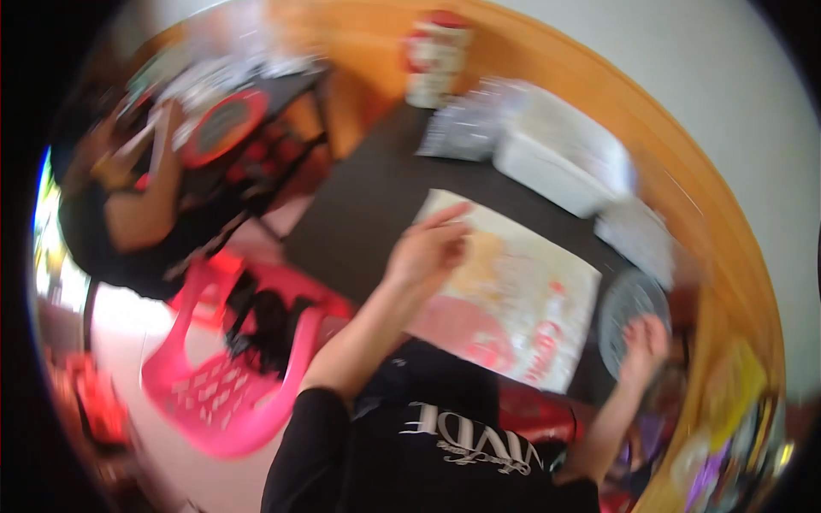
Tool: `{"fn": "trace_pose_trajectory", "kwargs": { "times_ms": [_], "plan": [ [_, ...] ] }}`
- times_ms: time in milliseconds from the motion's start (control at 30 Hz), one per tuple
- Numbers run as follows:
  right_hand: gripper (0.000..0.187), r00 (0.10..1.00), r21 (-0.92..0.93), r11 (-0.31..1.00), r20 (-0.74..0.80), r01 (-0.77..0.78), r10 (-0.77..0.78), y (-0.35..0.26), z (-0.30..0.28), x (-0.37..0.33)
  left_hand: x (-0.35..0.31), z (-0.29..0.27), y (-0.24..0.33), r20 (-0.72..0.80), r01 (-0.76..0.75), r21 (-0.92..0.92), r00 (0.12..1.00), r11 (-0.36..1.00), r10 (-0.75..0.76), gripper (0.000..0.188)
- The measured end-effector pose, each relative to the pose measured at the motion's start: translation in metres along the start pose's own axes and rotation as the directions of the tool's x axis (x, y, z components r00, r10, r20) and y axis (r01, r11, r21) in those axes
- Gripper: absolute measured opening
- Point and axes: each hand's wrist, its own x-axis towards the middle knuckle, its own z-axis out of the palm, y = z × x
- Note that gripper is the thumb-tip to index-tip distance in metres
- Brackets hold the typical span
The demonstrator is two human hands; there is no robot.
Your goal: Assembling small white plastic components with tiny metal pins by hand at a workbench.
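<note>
My left hand [431, 250] is over the upper left part of a printed sheet [560, 265], index finger stretched out and the other fingers loosely bent. No object shows in it. Pale yellow, pink and red printing covers the sheet, which lies flat on a dark table [351, 201] in front of me. To the right, my right hand [646, 344] is at a round grey dish [617, 308], overlapping its near side. Motion blur smears those fingers, and whether anything is between them cannot be made out.
Behind the sheet stand a white plastic tub [547, 162], a clear plastic bag [470, 128] and a red-and-white canister [439, 60]. A whitish bag [637, 235] lies near the dish. Left, a pink chair [205, 410] holds dark items; another person [141, 209] works at a second table.
</note>
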Motion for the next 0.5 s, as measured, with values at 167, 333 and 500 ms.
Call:
{"fn": "trace_pose_trajectory", "kwargs": {
  "times_ms": [167,333,500],
  "plan": [
    [0.013,0.999,0.111,0.994,-0.035,0.015,-0.011,0.009,-0.012,0.002,0.002,-0.012,0.022,-0.005,-0.185,-0.016,0.983,0.983,0.185,0.021],
    [0.014,0.993,0.068,0.997,-0.113,0.037,-0.030,0.013,-0.006,0.010,0.017,-0.027,0.038,-0.075,-0.301,0.095,0.948,0.949,0.308,0.018],
    [0.014,0.990,0.009,0.999,-0.133,0.048,-0.046,0.018,-0.006,0.012,0.034,-0.039,0.033,0.029,-0.552,0.500,0.781,0.667,0.624,0.021]
  ]
}}
